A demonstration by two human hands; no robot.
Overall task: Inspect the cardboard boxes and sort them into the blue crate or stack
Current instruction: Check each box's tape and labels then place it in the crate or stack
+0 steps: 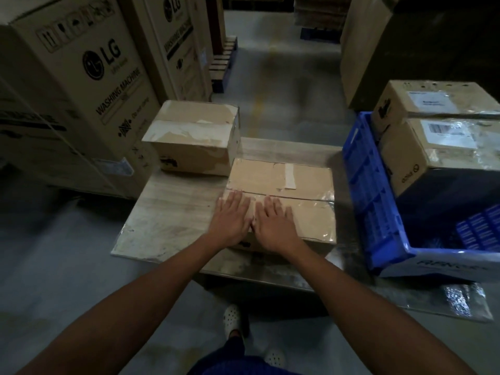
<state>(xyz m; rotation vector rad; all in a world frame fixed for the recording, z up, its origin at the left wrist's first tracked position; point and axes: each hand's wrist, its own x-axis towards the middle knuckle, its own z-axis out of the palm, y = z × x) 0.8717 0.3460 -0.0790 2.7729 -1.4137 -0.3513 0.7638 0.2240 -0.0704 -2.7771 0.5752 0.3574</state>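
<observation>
Two tall LG washing machine cartons stand on the floor at 10 and 11 o'clock: the nearer carton [89,85] and the farther carton [176,41].

The worktop [167,220] is a low platform with a glossy film over its surface. It occupies the centre of the view.

The blue crate [370,196] stands at 3 o'clock, just beside the right edge of the worktop. Its walls are slotted and its near wall carries white lettering too blurred to read. It holds two cardboard boxes at its far end: the labelled box [422,155], with a white label on top, and the rear box [433,101] behind it. Whether one rests on the other cannot be told.

The taped box [270,174] lies flat on the worktop at centre, closed, with clear tape along its seam. The worn box [194,131] sits at 11 o'clock from it, also on the worktop, with its near right corner close against the taped box. Its top shows torn paper and tape residue.

The left hand [232,217] and the right hand [276,226] lie palm down on the near left part of the taped box's top, side by side, thumbs almost touching. All fingers are straight and spread flat; neither hand grasps anything.

Two white perforated clogs [232,320] show on the floor at 6 o'clock.

A pale tape strip [290,175] runs across the far flap of the taped box.
</observation>
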